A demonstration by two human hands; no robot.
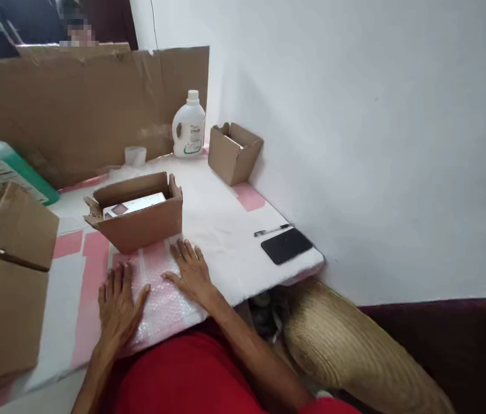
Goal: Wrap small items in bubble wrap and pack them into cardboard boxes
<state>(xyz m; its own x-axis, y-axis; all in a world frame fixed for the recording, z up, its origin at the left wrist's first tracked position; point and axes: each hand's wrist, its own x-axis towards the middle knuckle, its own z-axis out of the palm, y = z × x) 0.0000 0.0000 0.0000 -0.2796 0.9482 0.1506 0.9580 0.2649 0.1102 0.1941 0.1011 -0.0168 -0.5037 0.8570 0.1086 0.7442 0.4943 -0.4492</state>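
My left hand (118,305) lies flat, fingers spread, on a sheet of bubble wrap (160,310) at the table's front edge. To its right, my right hand (191,270) also rests flat on the wrap with its fingers apart. Neither hand holds anything. Just beyond my fingertips stands an open cardboard box (143,227), with a white printed box (139,204) inside it. My right fingertips are close to the cardboard box's lower corner; whether they touch it I cannot tell.
Larger cardboard boxes (5,310) stand at the left, before a jug of green liquid (14,167). Farther back are a clear cup (135,156), a white bottle (190,129) and another open box (232,155). A phone (286,246) and pen (271,230) lie right; a rolled mat (346,339) leans below.
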